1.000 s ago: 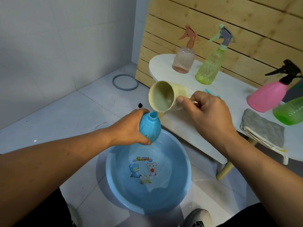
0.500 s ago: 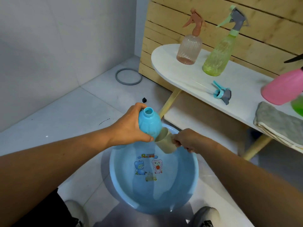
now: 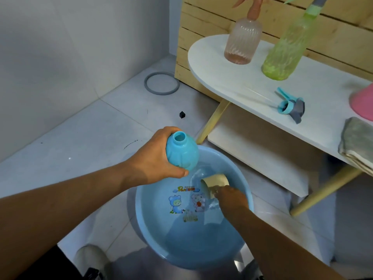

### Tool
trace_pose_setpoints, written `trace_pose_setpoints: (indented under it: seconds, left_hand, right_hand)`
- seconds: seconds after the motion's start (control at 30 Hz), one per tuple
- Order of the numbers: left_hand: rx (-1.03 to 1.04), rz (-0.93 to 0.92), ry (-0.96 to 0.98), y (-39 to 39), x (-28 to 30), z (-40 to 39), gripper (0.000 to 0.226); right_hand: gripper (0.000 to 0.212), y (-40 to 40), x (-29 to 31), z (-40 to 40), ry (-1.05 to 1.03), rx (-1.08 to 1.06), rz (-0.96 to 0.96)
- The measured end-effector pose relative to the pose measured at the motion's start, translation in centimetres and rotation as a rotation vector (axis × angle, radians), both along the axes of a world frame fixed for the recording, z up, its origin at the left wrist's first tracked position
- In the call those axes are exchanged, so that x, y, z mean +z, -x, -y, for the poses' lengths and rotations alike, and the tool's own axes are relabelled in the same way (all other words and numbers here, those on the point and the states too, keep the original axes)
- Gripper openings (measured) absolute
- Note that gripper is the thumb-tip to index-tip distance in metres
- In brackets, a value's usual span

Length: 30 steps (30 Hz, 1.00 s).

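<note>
1. Holding a capless blue bottle (image 3: 182, 151) just above the far left rim of the basin (image 3: 141, 211), the left hand (image 3: 155, 158) has its grip wrapped fully round the bottle's body. The thumb shows on the near side, while the fingers are hidden behind the bottle.
2. The right hand (image 3: 230, 197) is down inside the basin with its grip closed on a beige cup (image 3: 217, 183). The cup lies tilted with its mouth to the left, partly under the water.
3. Ripples blur the right fingers, so how they sit on the cup is hard to make out.
4. The basin stands on the floor, and the right forearm crosses its near right rim. A cartoon print shows through the water.
5. On the white bench (image 3: 232, 81), far right, stand a pink ribbed spray bottle (image 3: 242, 43) and a green spray bottle (image 3: 284, 51). The frame's upper edge cuts off both tops.
6. A loose blue-grey spray head (image 3: 290, 106) lies nearer on the bench.
7. The right edge cuts off a pink bottle (image 3: 363, 102) and a folded grey cloth (image 3: 357, 142).
8. A grey ring (image 3: 161, 83) and a small black thing (image 3: 182, 114), too small to identify, lie on the floor to the left of the bench.
</note>
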<state>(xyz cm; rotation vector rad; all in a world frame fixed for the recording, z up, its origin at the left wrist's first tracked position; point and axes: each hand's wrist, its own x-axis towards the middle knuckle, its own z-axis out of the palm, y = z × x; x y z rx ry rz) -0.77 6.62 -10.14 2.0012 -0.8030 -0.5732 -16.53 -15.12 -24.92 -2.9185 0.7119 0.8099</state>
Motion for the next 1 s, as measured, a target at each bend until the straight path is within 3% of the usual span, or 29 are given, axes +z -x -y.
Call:
trace_pose_setpoints:
  seconds: [0.2, 0.3, 0.6, 0.77, 1.0]
  left_hand:
    - [0.000, -0.030, -0.028, -0.1, 0.1, -0.1, 0.090]
    - [0.001, -0.028, -0.037, -0.2, 0.1, -0.1, 0.090]
    - [-0.010, -0.020, -0.019, -0.1, 1.4, -1.5, 0.087]
    - [0.010, 0.011, -0.002, 0.2, 2.1, -2.7, 0.087]
    - [0.022, 0.027, 0.006, 0.9, 3.0, -3.6, 0.088]
  right_hand:
    - [0.036, -0.7, -1.0, -1.6, -0.101, -0.024, 0.006]
    - [0.031, -1.3, -0.9, -1.8, -0.287, -0.188, 0.062]
    - [0.039, -1.2, 3.0, -1.7, -0.823, -0.661, 0.466]
    - [0.030, -0.6, 8.8, -1.0, -0.890, -0.713, 0.619]
    - [0.039, 0.4, 18.4, -0.3, -0.851, -0.610, 0.683]
